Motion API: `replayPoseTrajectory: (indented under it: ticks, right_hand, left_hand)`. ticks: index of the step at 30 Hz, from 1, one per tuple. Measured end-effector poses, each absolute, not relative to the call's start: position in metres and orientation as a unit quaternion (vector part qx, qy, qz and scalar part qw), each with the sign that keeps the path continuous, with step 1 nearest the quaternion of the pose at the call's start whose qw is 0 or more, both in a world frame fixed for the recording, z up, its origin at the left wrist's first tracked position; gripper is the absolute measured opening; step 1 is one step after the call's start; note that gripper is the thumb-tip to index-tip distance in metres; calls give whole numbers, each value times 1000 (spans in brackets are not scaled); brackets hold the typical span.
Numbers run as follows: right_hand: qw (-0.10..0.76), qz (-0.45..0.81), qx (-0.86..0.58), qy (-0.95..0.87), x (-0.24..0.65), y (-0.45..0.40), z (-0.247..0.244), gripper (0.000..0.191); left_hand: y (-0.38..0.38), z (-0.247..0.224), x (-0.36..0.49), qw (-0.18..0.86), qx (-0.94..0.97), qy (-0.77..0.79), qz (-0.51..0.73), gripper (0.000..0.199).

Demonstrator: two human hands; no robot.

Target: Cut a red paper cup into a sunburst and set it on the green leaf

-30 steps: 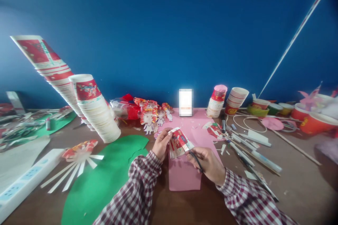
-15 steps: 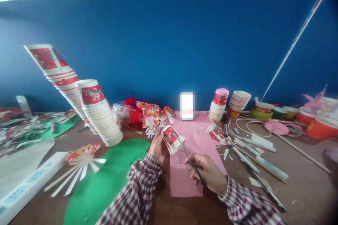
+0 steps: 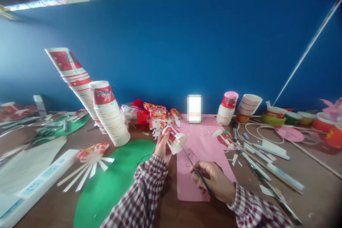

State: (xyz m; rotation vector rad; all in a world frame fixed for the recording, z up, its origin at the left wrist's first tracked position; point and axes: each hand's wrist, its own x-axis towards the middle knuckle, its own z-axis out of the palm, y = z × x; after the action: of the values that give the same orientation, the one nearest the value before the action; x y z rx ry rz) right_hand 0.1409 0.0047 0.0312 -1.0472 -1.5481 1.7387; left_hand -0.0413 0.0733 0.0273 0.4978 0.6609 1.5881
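Observation:
My left hand [image 3: 163,148] is closed around a red and white paper cup [image 3: 172,136], tilted above the edge of a pink sheet [image 3: 193,183]. In my right hand [image 3: 213,180], a slim tool with a dark handle and a thin metal blade [image 3: 188,156] points up and left. Its tip meets the lower edge of the cup; whether it is inside the wall or only against it I cannot tell. Behind the left hand lie several paper cutouts [image 3: 157,123] with red and yellow tops. A green sheet [image 3: 114,178] lies left of my left forearm.
Leaning stacks of paper cups [image 3: 110,114] rise at left, with shorter stacks [image 3: 227,110] at back right. A cup cut into strips [image 3: 93,153] lies beside a white power strip [image 3: 45,176]. Brushes and tubes [image 3: 284,176] lie at right. A blue partition [image 3: 171,50] stands behind.
The view has shifted left, so things appear farther right. The cup has turned in my left hand, and the tool tip has moved to its lower edge.

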Motion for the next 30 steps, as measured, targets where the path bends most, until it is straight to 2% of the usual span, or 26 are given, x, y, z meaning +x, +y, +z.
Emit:
replayPoseTrajectory:
  ticks: [5,9,20,30]
  right_hand:
    - [298,650,-397,-575,141,4,32,28]
    - [299,651,-399,-572,142,5,31,30]
    - [300,647,-405,-572,141,4,34,26]
    - [308,644,-399,-575,141,5,30,27]
  left_hand:
    - [72,30,-43,665,152,312,661,18]
    - [70,32,-42,688,147,317,636,22]
    - [69,27,-36,659,205,333,642,28]
    - [66,29,-34,674,213,320,631,26]
